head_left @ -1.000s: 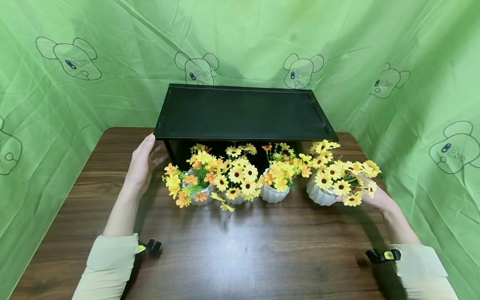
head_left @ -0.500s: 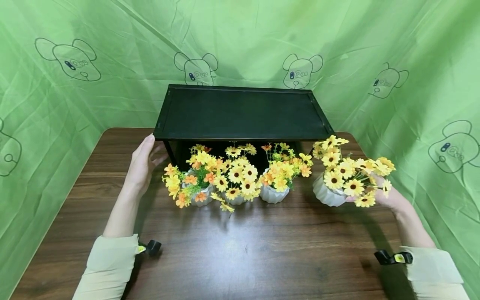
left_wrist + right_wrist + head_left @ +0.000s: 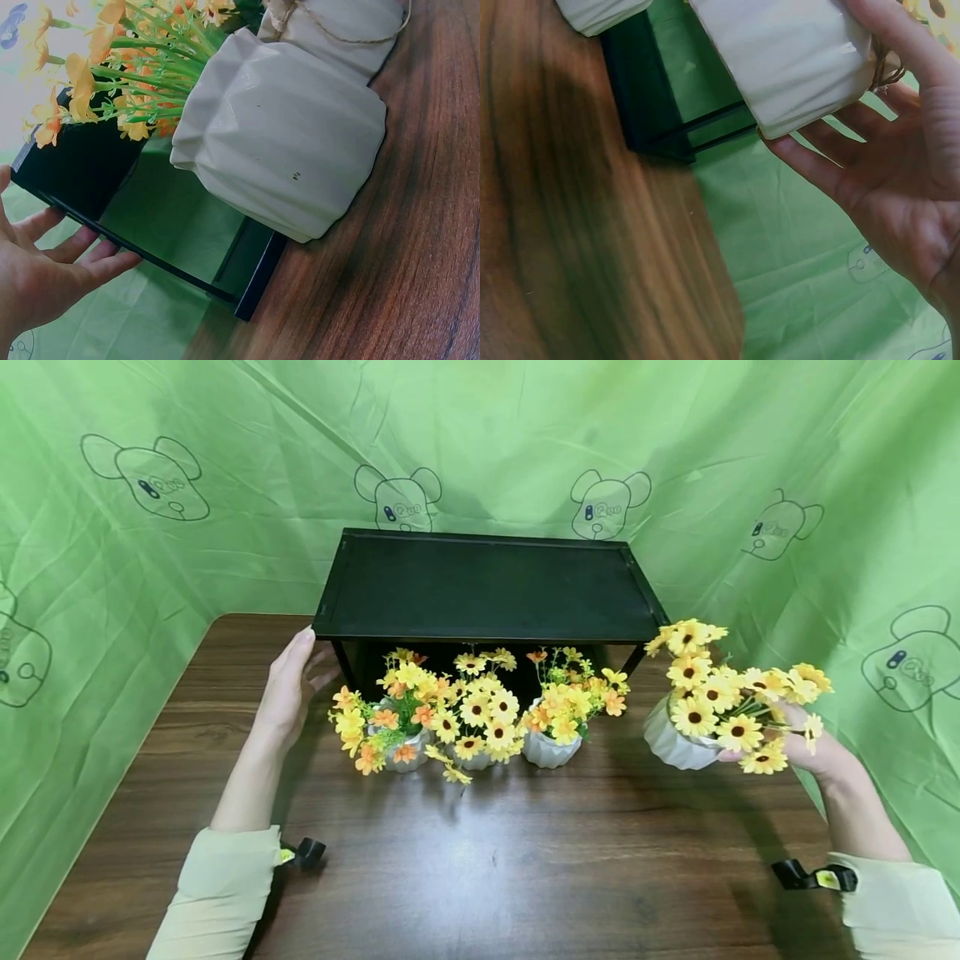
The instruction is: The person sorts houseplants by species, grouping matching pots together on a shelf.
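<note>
My right hand (image 3: 907, 157) grips a white fluted flower pot (image 3: 678, 739) of yellow daisy-like flowers (image 3: 720, 693) with dark centres. In the right wrist view the thumb lies along the pot's side and a finger supports its base, clear of the table; in the head view the flowers partly hide this hand. My left hand (image 3: 288, 681) is at the front left corner of a black shelf rack (image 3: 487, 585). Its thumb touches the top corner, and its fairly straight fingers (image 3: 112, 266) touch the rack's upright. Three more potted plants stand along the rack's front, including the left pot (image 3: 285, 135).
A brown wood-grain table (image 3: 480, 860) carries the rack and pots. Behind and on both sides hangs a green curtain (image 3: 510, 435) with printed mouse-head outlines. The rack's right front leg (image 3: 634, 658) stands between the third pot and the held one.
My right hand has carried the potted daisies to the right, away from the other pots and the rack's right leg. The left hand has kept its place at the rack's corner.
</note>
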### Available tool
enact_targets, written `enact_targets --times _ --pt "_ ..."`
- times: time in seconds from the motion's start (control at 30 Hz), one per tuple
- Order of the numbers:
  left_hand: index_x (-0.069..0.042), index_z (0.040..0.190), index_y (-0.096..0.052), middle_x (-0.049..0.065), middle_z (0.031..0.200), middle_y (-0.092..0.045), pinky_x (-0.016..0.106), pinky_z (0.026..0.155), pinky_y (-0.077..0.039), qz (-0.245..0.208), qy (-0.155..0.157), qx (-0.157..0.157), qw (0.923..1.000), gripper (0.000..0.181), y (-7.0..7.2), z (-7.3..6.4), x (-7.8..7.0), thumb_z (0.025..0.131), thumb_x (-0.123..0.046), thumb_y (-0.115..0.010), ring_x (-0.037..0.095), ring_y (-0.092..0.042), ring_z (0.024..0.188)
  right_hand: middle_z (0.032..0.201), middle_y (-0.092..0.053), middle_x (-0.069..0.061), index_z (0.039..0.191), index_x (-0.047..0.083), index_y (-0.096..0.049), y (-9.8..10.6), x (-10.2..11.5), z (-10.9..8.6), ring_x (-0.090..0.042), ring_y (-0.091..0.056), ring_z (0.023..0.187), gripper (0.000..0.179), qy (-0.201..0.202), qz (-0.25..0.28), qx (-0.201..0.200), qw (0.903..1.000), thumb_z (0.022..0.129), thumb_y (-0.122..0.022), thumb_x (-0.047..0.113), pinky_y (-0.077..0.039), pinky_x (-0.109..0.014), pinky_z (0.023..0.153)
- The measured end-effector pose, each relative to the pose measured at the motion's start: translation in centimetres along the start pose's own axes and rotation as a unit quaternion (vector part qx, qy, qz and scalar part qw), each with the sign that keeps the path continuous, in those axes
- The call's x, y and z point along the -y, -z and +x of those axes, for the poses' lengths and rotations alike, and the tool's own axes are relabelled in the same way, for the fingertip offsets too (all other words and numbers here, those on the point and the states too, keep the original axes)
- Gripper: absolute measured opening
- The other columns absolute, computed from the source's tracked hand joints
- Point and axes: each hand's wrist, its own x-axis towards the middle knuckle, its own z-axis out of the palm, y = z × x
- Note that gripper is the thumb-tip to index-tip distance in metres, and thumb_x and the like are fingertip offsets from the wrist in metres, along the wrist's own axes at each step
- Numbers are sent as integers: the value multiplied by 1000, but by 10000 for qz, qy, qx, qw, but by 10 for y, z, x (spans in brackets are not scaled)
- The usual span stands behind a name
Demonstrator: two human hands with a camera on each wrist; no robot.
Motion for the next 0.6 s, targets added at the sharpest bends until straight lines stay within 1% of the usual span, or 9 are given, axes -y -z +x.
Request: enact_targets --times 0.03,0.17,0.27,0.33,0.4,0.43,0.5,0.53,0.6 --pt "-22 151 -51 -12 135 -58 54 119 -34 5 5 -3 10000 49 0 0 0 109 -47 -44 10 -54 128 119 -73 15 135 20 -61 1 3 2 3 -69 102 90 -18 90 31 10000 62 -73 -31 -53 -9 88" --pt "-23 152 -51 -14 137 -57 60 122 -29 46 17 -10 10000 50 -1 0 0 109 -48 -43 9 -53 128 120 -73 12 136 17 -60 7 11 11 2 -70 104 91 155 243 134 9995 61 -71 -33 -53 -9 88" --pt "-22 152 -51 -13 138 -57 61 122 -28 76 24 -20 10000 50 -1 0 -1 109 -48 -43 9 -54 129 120 -74 8 136 14 -61 12 16 17 -1 -72 103 90 225 720 300 9967 62 -66 -37 -56 -12 87" --pt "-23 152 -50 -13 139 -57 61 123 -28 90 31 -34 9999 51 -1 0 0 109 -49 -43 9 -54 129 118 -75 5 135 11 -62 15 20 21 -3 -73 101 88 200 1014 367 9940 62 -63 -38 -58 -15 84" --pt "-23 152 -50 -13 140 -56 62 123 -27 89 47 -50 9999 51 -1 0 0 109 -49 -43 9 -54 129 117 -76 3 135 10 -62 19 23 25 -6 -74 100 86 140 1312 388 9905 64 -60 -40 -60 -18 82" --pt "-23 152 -50 -13 140 -56 62 124 -27 89 51 -56 9999 51 -1 0 0 109 -49 -43 9 -53 129 120 -75 1 136 9 -61 21 25 27 -7 -74 102 86 103 1539 412 9872 65 -58 -41 -60 -20 83" --pt "-23 153 -50 -13 141 -56 63 124 -26 79 56 -62 9999 51 -2 0 -1 109 -49 -44 9 -53 130 119 -75 0 136 8 -62 24 29 31 -8 -74 102 85 47 1696 327 9850 66 -57 -41 -60 -20 83" --pt "-23 153 -49 -13 142 -55 63 124 -26 66 57 -63 9999 52 -2 0 -1 109 -49 -44 9 -53 130 123 -74 -4 138 5 -59 26 30 33 -12 -74 105 84 28 2194 438 9747 70 -52 -43 -61 -24 86" --pt "-23 153 -49 -13 141 -56 62 124 -27 77 53 -68 9999 52 -2 0 0 109 -49 -43 9 -53 130 127 -73 -6 141 3 -57 28 34 39 -13 -74 108 86 89 2552 479 9657 70 -49 -45 -61 -26 87"
